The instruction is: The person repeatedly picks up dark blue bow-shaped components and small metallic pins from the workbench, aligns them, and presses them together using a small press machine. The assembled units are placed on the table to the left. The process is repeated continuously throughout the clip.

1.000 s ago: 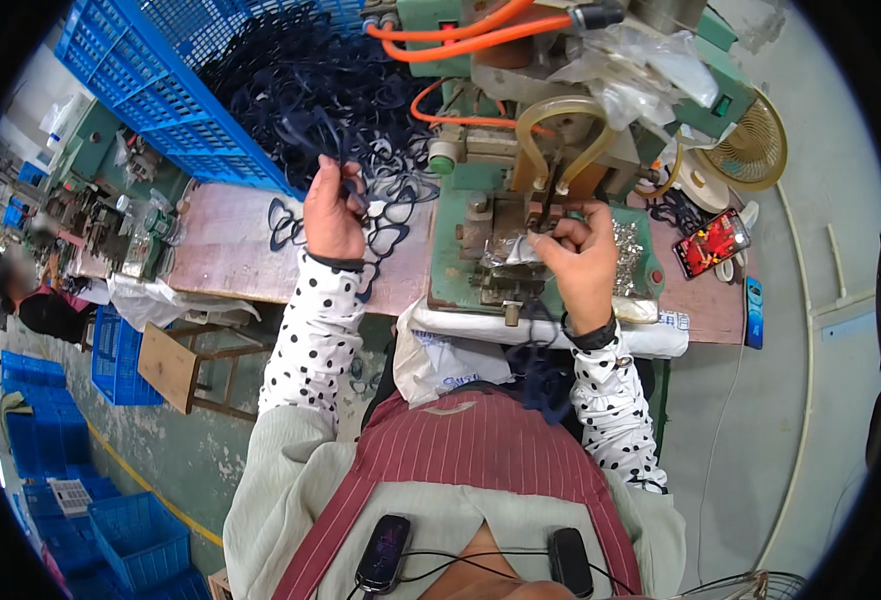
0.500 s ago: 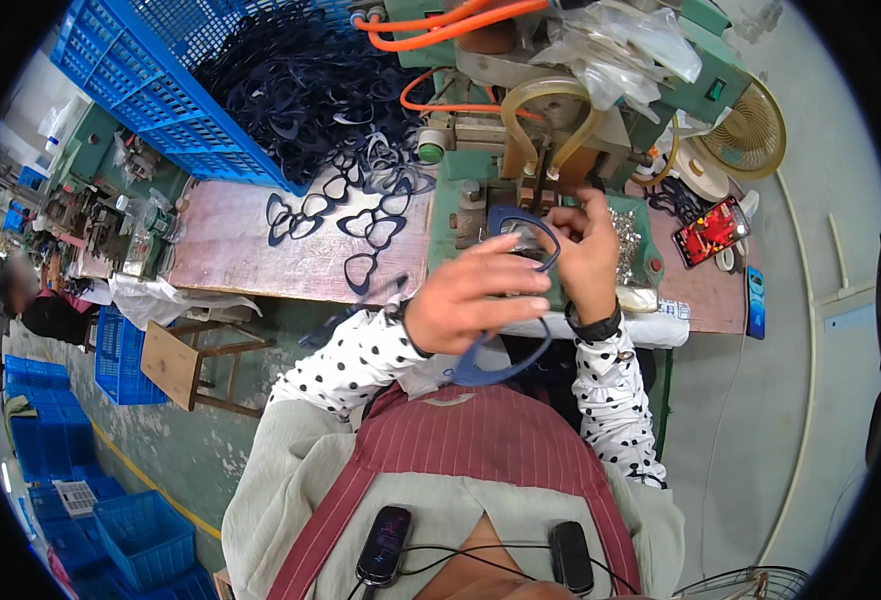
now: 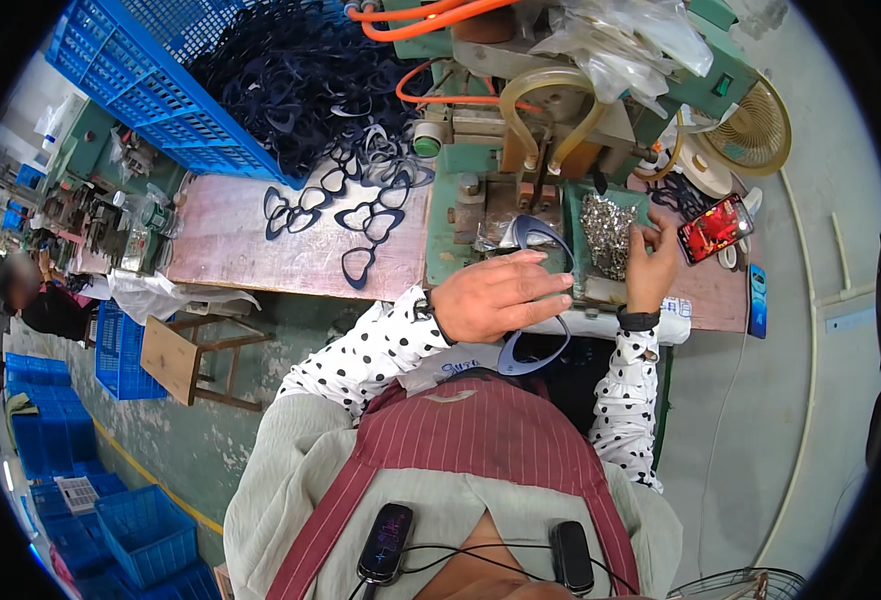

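Left hand [image 3: 501, 297] grips a dark blue goggle-shaped frame [image 3: 546, 290] in front of the green machine [image 3: 481, 190] on the bench [image 3: 261, 240]. Right hand [image 3: 653, 262] rests fingertips on the pile of small metal parts [image 3: 606, 228]; grip unclear. More frames [image 3: 346, 215] lie loose at left.

worn pinkish wooden workbench [image 3: 231, 240], loose dark blue frames [image 3: 361, 215] on it, green machine [image 3: 521, 150], red phone [image 3: 714, 228]

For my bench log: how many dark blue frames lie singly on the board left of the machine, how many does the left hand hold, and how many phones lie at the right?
Loose frames on the wooden board: about 6
Frame in the left hand: 1
Phones: 2
Total: about 9
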The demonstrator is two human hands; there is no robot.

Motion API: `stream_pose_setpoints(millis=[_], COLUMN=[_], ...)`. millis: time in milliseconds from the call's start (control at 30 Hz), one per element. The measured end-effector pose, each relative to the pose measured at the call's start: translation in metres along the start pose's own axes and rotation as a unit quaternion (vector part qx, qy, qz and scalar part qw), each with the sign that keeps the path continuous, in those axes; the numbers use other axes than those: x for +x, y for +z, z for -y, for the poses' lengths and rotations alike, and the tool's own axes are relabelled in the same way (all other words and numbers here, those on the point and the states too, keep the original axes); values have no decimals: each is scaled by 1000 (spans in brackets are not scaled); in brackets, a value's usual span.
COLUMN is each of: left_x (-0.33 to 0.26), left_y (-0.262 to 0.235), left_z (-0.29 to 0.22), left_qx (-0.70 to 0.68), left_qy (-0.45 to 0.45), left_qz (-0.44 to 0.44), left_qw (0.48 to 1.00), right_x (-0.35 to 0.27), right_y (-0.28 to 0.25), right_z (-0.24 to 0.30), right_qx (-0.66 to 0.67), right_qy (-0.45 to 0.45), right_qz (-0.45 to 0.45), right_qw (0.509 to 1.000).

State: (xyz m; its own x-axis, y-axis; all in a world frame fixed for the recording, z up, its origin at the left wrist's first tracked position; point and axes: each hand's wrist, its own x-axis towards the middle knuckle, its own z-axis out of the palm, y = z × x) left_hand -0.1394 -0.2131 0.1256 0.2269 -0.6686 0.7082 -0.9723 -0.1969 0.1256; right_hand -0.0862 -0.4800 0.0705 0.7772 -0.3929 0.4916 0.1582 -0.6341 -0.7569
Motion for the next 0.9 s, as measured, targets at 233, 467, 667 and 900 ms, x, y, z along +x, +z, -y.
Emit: stream_pose_setpoints(millis=[233,467,667,900], left_x=[1,1,-11,-138], left_y=[2,2,-3,2], left_z=[-2,-7,-20,41], left_qx=[-62,-49,69,342], left_qy=[-38,-55,-66,-490], left_qz=[-37,-41,-45,-109], left_qw=[997,997,994,794], right_x=[-14,-23,-10,-18], right_y=[0,2,12,13], right_z=[-43,-25,-42,-27], right_qx=[-50,-252,-154,-204], right_qy=[-9,-124,-78,-69], right_qz=[26,116,95,110], right_qw=[998,953,980,970])
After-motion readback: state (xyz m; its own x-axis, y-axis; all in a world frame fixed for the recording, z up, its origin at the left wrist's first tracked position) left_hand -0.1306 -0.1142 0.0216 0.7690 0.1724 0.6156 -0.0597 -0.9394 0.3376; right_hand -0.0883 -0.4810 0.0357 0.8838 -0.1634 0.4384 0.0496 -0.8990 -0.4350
